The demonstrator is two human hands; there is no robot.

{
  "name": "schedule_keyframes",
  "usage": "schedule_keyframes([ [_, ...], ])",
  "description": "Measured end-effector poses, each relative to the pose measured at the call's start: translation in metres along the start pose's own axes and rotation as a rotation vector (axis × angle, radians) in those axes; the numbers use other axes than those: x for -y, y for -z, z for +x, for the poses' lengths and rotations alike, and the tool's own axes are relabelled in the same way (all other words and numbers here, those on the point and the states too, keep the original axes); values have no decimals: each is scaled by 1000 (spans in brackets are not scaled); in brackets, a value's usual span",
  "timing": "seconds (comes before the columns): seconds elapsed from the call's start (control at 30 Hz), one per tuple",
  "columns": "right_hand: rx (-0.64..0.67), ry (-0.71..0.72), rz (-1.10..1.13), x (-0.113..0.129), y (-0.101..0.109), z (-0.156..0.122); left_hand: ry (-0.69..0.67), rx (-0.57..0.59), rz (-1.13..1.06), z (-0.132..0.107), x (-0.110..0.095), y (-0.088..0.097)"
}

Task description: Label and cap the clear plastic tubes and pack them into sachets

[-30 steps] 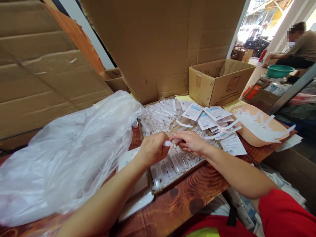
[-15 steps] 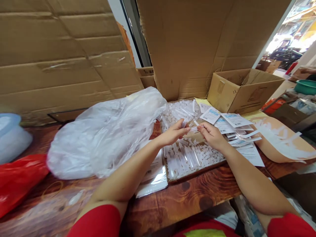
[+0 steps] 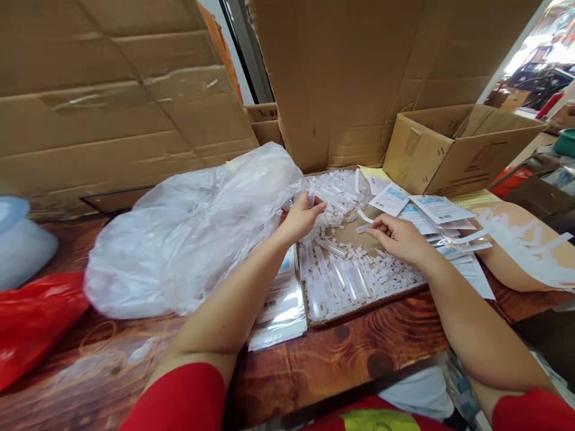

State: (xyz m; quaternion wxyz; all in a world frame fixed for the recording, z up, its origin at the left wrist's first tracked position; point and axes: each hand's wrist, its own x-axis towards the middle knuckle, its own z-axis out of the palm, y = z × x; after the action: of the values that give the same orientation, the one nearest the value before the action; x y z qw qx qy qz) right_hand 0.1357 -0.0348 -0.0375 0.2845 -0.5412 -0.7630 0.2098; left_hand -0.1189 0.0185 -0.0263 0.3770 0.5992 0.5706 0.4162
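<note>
My left hand (image 3: 300, 220) is at the tray's left edge, beside a large translucent plastic bag (image 3: 193, 239). A small translucent plastic piece (image 3: 311, 196) shows at its curled fingers, with the thumb sticking out to the right. Over the middle of the tray, my right hand (image 3: 398, 238) pinches a short clear plastic tube (image 3: 363, 228). A white strip (image 3: 365, 216) shows just above that tube. The shallow cardboard tray (image 3: 359, 244) holds clear tubes (image 3: 344, 281) lying side by side and many small white plastic bits (image 3: 395, 275).
Printed cards (image 3: 440, 209) lie right of the tray, near an open cardboard box (image 3: 462, 143) and a tan sheet with white strips (image 3: 530, 245). Printed plastic packets (image 3: 281, 305) sit left of the tray. A red bag (image 3: 40, 323) lies far left. Cardboard panels (image 3: 359, 78) stand behind.
My hands have moved apart: the left went left toward the plastic bag, the right slightly right with the tube. The view has shifted a little.
</note>
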Motion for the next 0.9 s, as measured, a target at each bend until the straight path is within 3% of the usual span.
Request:
schedule_keyframes([
  [0.13,50,93,-107,-10,5,2,23,-184,160,6,7,0],
  [0.27,87,208,-186,-20,-1,4,47,-225,239,9,14,0],
  [0.4,56,290,-288,-18,-13,8,42,-226,300,8,21,-3],
  [0.5,55,297,-416,-3,-18,15,36,-208,329,5,23,-5],
  [0.73,262,312,-794,42,-23,60,22,-146,389,-2,22,-3],
  [0.9,326,307,-828,46,-39,85,4,-126,432,-6,21,-1],
])
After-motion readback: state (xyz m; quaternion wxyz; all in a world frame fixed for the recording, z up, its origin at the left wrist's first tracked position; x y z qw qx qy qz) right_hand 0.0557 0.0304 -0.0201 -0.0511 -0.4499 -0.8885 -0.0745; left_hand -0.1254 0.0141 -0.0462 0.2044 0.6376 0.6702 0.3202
